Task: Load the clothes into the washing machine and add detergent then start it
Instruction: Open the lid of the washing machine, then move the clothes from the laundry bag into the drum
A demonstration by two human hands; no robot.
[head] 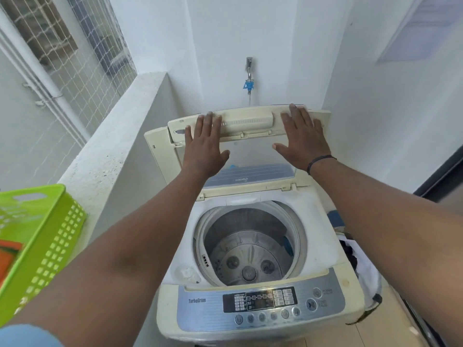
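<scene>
Both hands flat on the folded-up lid (pixel 246 121) of the top-load washing machine (pixel 253 246), fingers spread, palms pressed, not clamped on anything. Left hand (pixel 204 146) on the lid's left part, right hand (pixel 302 136) on its right, fingertips at the top edge; black band on right wrist. Lid stands open at the back, w/ its lower panel (pixel 250 175) just under the palms. Below the hands, toward the person: drum (pixel 250 246) open, no clothes in it. Control panel (pixel 260 303) nearest the person. Left of the left forearm: green basket (pixel 42 236) on the ledge, something orange inside. Right of the right forearm, beside the machine: white bag w/ dark clothes (pixel 350 256). Tap (pixel 248 71) on the wall above the lid.
</scene>
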